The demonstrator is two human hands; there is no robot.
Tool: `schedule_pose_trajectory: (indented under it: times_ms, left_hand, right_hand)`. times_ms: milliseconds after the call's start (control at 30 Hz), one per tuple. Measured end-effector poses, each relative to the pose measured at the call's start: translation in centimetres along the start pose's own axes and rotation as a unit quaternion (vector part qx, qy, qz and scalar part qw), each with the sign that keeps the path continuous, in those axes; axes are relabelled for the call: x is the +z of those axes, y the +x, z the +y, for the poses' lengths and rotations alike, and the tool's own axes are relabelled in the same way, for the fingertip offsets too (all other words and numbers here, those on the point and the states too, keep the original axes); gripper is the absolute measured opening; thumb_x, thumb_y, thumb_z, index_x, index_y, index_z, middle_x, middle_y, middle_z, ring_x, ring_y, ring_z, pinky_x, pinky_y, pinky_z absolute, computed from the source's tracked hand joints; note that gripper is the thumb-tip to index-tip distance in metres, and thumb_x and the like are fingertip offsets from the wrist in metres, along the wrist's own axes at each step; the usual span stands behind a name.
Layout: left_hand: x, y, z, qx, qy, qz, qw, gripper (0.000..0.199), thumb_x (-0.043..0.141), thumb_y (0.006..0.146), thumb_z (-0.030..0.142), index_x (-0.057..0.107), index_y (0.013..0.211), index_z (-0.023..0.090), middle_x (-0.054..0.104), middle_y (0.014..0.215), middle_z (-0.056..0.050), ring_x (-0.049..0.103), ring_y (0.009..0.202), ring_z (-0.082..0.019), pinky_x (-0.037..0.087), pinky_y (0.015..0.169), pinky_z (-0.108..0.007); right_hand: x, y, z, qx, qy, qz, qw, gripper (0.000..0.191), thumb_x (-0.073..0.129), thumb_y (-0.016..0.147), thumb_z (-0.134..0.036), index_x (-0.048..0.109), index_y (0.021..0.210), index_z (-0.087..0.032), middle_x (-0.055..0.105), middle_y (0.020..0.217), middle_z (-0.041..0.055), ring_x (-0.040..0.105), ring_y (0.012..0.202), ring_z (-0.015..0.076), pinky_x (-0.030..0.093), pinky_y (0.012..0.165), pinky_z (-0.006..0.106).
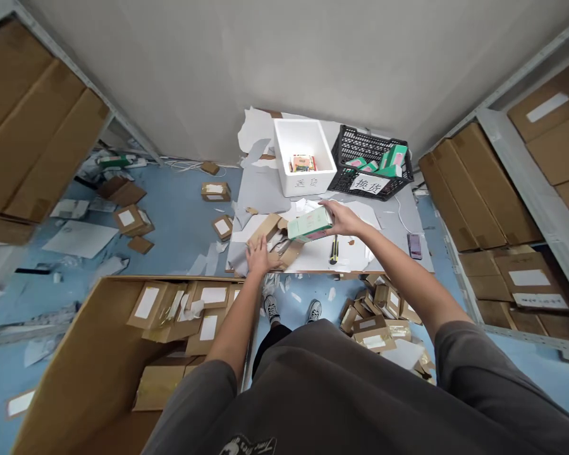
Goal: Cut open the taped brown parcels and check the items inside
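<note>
Head view: we hold a green-and-white box [309,225] in the right hand [340,218], above the counter [265,189].
Our right hand is clamped on the box's right end, some fingers hidden; our left hand [258,256], apart from it, lies with fingers spread on an opened cardboard carton [292,254]. We cannot make out what fills the carton. Near our right hand we see a yellow-and-black cutter [334,251]; beyond stand a white foam bin [308,183] with small packets [302,163] and a black crate [342,165] holding green boxes [397,155], partly hidden by its label. Our left arm covers part of a big carton [76,341], cut off below.
</note>
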State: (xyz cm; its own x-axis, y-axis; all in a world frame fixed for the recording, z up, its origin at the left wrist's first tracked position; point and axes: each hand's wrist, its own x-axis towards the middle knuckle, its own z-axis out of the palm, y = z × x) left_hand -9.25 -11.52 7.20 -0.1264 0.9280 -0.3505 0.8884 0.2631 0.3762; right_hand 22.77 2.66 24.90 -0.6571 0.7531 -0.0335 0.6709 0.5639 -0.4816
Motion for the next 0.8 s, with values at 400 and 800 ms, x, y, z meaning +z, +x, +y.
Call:
schedule_pose_trajectory:
  times_ms: [400,800]
  left_hand:
    - [-2.9,0.9,16.1,0.278,-0.316,-0.015,0.907,0.116,0.098,0.071,0.058,0.045,0.167,0.018,0.060,0.162,-0.020,0.061,0.146,-0.039,0.051,0.122,-0.051]
    - [0.3,-1.7,18.9,0.198,-0.456,-0.114,0.860,0.101,0.101,0.069,0.053,0.058,0.153,0.017,0.075,0.139,-0.017,0.075,0.123,-0.033,0.062,0.108,-0.048]
  right_hand:
    - [-2.8,-3.2,4.1,0.003,0.228,0.041,0.973,0.104,0.094,0.066,-0.028,0.053,0.162,-0.023,0.069,0.111,0.0036,0.067,0.092,0.0239,0.058,0.088,0.039]
    - [4.7,-8.8,3.5,0.111,0.560,0.151,0.807,0.113,0.099,0.064,-0.052,0.049,0.163,-0.030,0.074,0.134,0.0101,0.073,0.118,0.0310,0.063,0.102,0.049]
